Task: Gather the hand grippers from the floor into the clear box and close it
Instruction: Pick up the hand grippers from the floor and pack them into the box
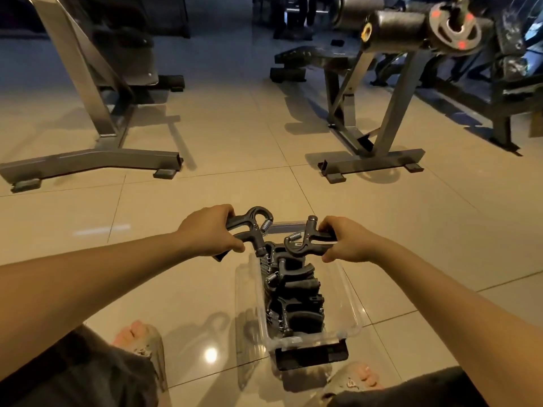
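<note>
Hand grippers show in three places: one in each hand and a packed row inside the clear box [351, 304]. The left hand [210, 232] has its fingers curled round both handles of the left gripper [241, 220], whose long axis lies crosswise, handles pointing left into the palm and looped head with its steel spring pointing right. The right hand [348, 242] grips the right gripper [305, 243] the same way but mirrored, handles pointing right and head and spring pointing left, so the two heads face each other, close but apart. Both are held in the air over the far end of the box. The single box rests on the tiled floor [176, 289], lid off, its long axis running straight away from the person, between the two feet. The stored grippers [293, 289] lie across it, stacked one behind another from near end to far; they overlap too much to count. A flat black piece [311, 355] lies at the box's near end. Two grey machine frames [97, 154] stand beyond.
</note>
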{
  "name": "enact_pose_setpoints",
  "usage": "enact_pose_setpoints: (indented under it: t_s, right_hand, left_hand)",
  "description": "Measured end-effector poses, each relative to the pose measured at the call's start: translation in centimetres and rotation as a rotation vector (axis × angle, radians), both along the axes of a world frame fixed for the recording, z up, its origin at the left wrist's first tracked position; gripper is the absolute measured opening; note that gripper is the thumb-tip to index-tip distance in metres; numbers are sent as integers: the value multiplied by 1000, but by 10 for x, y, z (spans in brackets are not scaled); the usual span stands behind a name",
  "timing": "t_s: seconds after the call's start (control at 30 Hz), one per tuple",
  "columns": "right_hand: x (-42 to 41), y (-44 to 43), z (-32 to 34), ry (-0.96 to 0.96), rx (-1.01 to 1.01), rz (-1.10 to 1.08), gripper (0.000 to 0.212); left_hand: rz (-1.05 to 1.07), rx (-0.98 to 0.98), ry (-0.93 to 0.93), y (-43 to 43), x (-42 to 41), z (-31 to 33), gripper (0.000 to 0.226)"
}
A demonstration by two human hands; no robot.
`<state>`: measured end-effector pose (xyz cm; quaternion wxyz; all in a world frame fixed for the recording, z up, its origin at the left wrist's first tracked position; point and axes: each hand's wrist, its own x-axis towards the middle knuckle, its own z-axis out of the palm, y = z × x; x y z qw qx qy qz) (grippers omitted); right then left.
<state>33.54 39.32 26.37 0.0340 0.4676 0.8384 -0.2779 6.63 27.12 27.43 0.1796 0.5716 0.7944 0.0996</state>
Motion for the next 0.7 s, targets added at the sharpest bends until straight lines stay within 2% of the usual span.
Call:
enact_pose_setpoints:
  t_s: [0.27,0.5,0.7]
  right_hand:
    - [-28,17,-68,-134,0,193,57]
    - [-36,26,-130,-196,52,287,73]
    - [-31,35,-163,-227,54,327,69]
  left_hand:
    - [36,-57,-43,14,-3,-38,49]
    - [77,-90,-132,26,-21,-54,45]
    - [54,-134,-155,44,-24,-67,48]
